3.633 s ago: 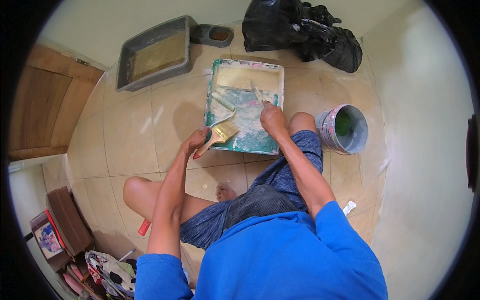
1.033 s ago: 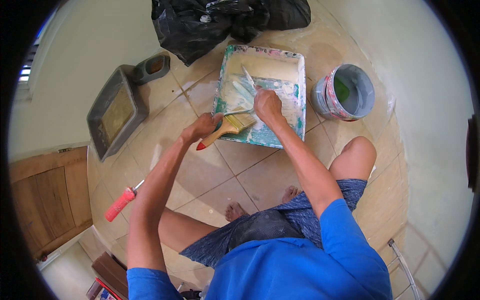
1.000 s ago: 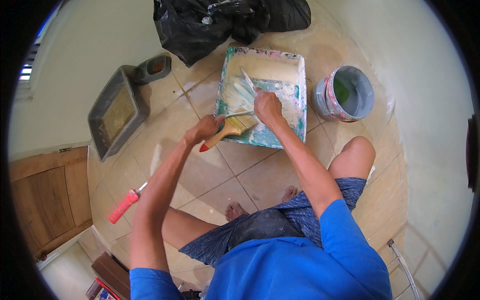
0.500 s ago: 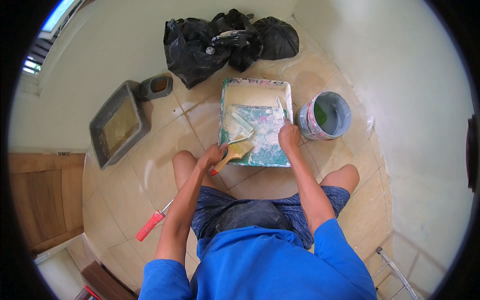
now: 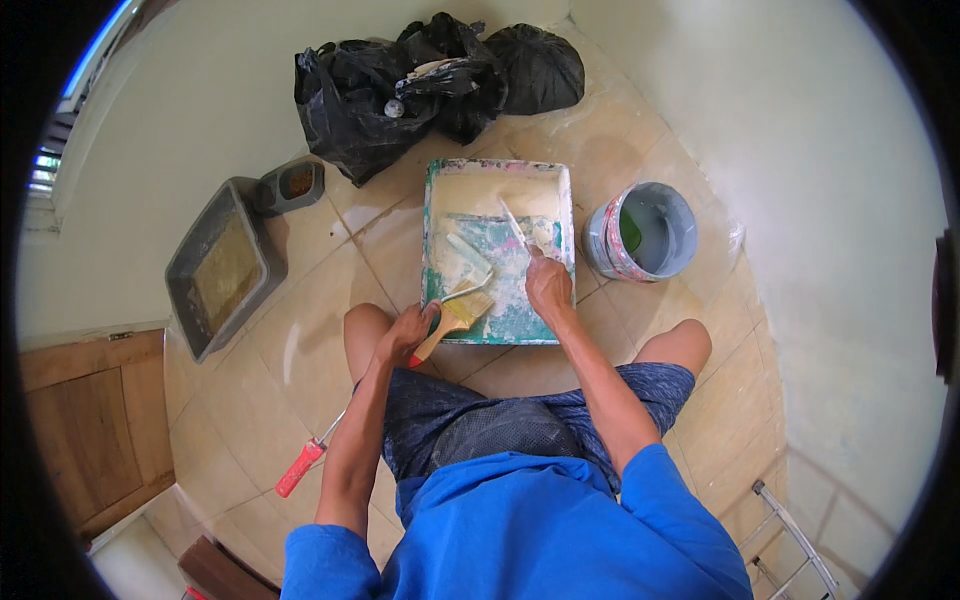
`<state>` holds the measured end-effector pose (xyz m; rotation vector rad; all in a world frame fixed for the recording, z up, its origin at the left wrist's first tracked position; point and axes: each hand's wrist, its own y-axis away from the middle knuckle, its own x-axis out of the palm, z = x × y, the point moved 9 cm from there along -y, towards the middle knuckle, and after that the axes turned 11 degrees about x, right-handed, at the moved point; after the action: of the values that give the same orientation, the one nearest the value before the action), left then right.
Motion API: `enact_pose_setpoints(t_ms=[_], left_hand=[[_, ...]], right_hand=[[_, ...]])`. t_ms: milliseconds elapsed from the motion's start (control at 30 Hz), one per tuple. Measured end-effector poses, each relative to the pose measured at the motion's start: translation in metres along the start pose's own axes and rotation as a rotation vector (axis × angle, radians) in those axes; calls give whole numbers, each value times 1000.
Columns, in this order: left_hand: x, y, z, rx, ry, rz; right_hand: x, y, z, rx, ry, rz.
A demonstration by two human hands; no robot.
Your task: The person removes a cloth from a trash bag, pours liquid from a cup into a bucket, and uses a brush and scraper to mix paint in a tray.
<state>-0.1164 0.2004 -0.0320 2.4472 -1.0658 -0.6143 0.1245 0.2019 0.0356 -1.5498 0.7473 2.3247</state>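
Note:
My right hand [image 5: 548, 285] is closed on a pale narrow-bladed tool [image 5: 515, 222], its tip over the cream paint in a splattered tray [image 5: 436, 250]. At the tray's lower left, my left hand [image 5: 412, 328] is closed around the small roller's handle, beside a wide paintbrush [image 5: 460, 314] with a red-tipped wooden handle. The roller's pale sleeve [image 5: 468, 256] rests on the tray's slope. Another tool with a red handle [image 5: 300, 470] and a metal rod shows beside my left forearm, partly hidden by it.
Black bags [image 5: 350, 105] lie against the back wall. A grey bucket [image 5: 662, 230] stands right of the tray, a grey bin [image 5: 176, 290] and pet bowl [image 5: 300, 185] left. A wooden door [image 5: 100, 420] is at lower left, a metal ladder [image 5: 800, 535] at lower right.
Since half a second ago, my right hand and its tool have moved leftward across the tray. My left hand stays at the tray's lower left. The view has shifted since the earliest frame.

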Motion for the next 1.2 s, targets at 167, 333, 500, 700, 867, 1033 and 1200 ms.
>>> enact_pose_setpoints(t_ms=[167, 333, 500, 700, 867, 1033, 1200], left_hand=[[2, 0, -13, 11, 33, -1], [12, -7, 11, 28, 130, -3], [17, -11, 24, 3, 107, 4], [11, -6, 11, 42, 48, 5], [7, -1, 1, -1, -17, 16], [10, -5, 12, 9, -2, -18], [9, -5, 5, -1, -33, 18]], right_hand=[[-11, -21, -15, 104, 16, -169], [4, -8, 20, -32, 14, -25], [12, -8, 22, 40, -15, -54], [15, -8, 46, -94, -9, -88], [23, -9, 54, -184, -67, -96], [28, -12, 55, -86, -39, -39], [35, -14, 62, -134, 6, -30]])
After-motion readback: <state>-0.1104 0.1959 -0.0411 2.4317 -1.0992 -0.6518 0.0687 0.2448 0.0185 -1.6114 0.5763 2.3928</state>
